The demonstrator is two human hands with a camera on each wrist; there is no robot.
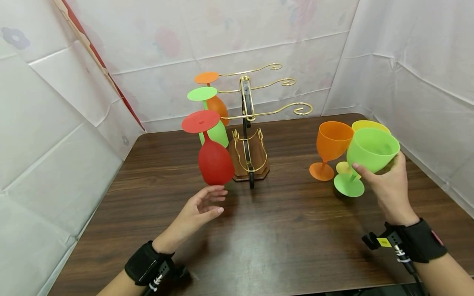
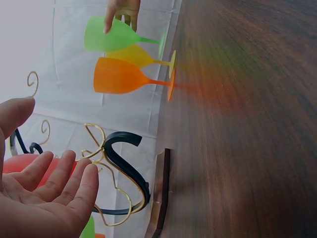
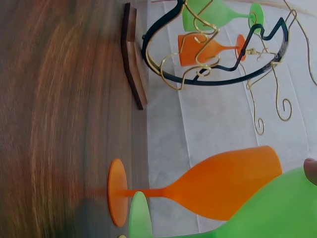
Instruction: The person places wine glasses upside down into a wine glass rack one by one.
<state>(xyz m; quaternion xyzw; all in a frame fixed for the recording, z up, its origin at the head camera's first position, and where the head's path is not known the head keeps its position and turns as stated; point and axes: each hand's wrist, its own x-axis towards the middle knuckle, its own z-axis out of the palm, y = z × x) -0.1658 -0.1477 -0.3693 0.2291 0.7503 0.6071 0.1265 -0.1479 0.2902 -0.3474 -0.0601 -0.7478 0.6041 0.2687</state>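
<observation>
My right hand [image 1: 394, 187] grips the bowl of a green goblet [image 1: 370, 154], whose base is tilted and just over the table at the right. Beside it an orange goblet [image 1: 333, 142] and a yellow goblet [image 1: 370, 124], partly hidden, stand upright. My left hand [image 1: 201, 211], fingers relaxed and holding nothing, is right below the rim of a red goblet [image 1: 214, 162]. That goblet hangs upside down by its base from a gold-armed glass rack [image 1: 248, 123]. Behind it on the same side hang a green goblet [image 1: 203, 93] and an orange goblet [image 1: 217, 106].
Three gold hooks [image 1: 303, 109] on the rack's right side carry no goblets. The rack stands on a wooden base [image 1: 263, 164] toward the back of the brown table [image 1: 274, 234]. White patterned sheeting [image 1: 259, 37] rises behind and at both sides.
</observation>
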